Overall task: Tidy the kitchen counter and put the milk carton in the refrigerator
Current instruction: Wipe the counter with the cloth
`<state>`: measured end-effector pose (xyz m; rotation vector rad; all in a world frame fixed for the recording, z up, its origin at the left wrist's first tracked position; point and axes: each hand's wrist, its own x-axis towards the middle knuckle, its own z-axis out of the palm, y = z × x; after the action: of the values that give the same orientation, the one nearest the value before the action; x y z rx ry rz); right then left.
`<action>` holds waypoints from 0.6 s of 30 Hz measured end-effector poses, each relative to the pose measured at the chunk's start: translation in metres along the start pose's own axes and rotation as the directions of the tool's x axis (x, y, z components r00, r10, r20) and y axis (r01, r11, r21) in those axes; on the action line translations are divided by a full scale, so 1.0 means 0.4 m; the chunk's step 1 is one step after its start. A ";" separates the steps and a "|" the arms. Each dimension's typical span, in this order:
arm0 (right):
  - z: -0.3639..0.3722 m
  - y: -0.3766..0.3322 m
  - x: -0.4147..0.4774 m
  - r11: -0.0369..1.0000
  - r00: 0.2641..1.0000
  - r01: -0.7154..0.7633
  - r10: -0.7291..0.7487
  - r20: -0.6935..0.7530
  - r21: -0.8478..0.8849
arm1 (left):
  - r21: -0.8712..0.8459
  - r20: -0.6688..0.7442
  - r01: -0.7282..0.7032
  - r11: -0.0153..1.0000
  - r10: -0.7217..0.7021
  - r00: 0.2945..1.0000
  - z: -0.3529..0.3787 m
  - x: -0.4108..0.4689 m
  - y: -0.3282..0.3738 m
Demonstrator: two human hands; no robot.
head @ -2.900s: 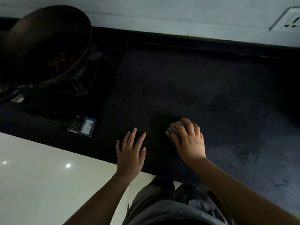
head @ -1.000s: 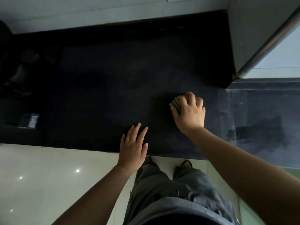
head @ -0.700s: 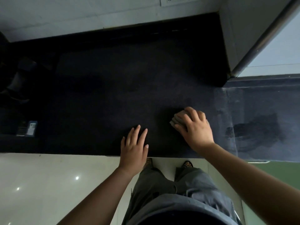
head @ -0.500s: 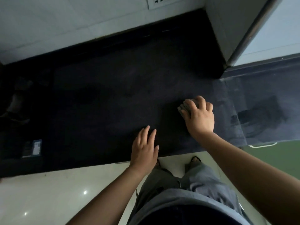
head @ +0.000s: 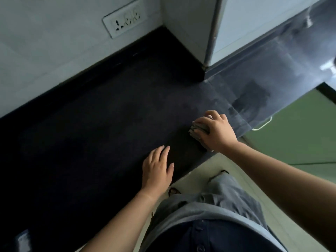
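Observation:
A dark stone kitchen counter [head: 101, 113] fills the middle of the head view. My right hand [head: 216, 131] presses a folded grey-green cloth [head: 197, 129] flat on the counter, close to its front edge. My left hand [head: 157, 169] lies palm down on the counter to the left of the cloth, fingers slightly apart, holding nothing. No milk carton or refrigerator is in view.
A white wall socket plate [head: 124, 20] sits on the back wall. A wall corner with a metal strip [head: 211, 33] juts onto the counter at the right. Beyond it, the counter [head: 258, 84] shows wet streaks. A small blue-white label [head: 22, 241] lies at the bottom left.
The view has swung right and tilted, so the wok and stove have left the frame. My right hand has slid the cloth rightward along the counter's front part. My left hand stayed flat.

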<state>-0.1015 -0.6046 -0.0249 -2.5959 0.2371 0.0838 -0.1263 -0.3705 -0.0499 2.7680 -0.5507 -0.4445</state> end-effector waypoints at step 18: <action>-0.329 0.426 0.129 0.987 0.987 -0.112 0.123 -0.099 0.112 | -0.075 0.007 -0.075 0.994 0.075 0.997 0.012 0.354 0.451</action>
<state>-0.0806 -0.8237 -0.0025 -2.4815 0.4217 -0.0242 -0.0617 -0.5894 -0.0289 2.6654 -0.6251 -0.4524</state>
